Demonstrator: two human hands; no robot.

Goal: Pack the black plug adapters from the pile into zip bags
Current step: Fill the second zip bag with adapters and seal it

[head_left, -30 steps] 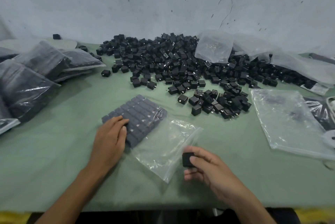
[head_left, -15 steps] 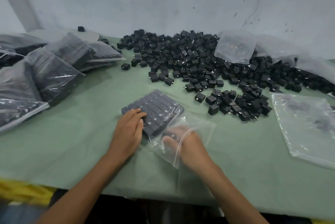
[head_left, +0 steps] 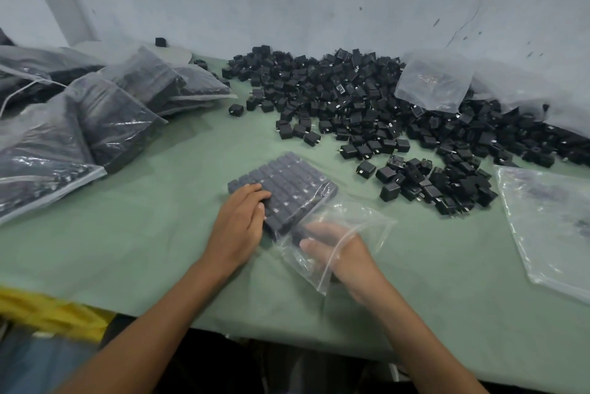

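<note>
On the table (head_left: 153, 253), a zip bag (head_left: 370, 221) lies at the centre, its mouth toward the person, with rows of adapters (head_left: 287, 180) packed in its far end. The left hand (head_left: 238, 231) rests on the rows' near-left corner; the right hand (head_left: 344, 256) is inside the mouth. The pile (head_left: 351, 100) spreads behind and to the right. Filled bags (head_left: 95, 112) are stacked at the left, and 1 flat bag (head_left: 549, 224) lies at the far right.
</note>
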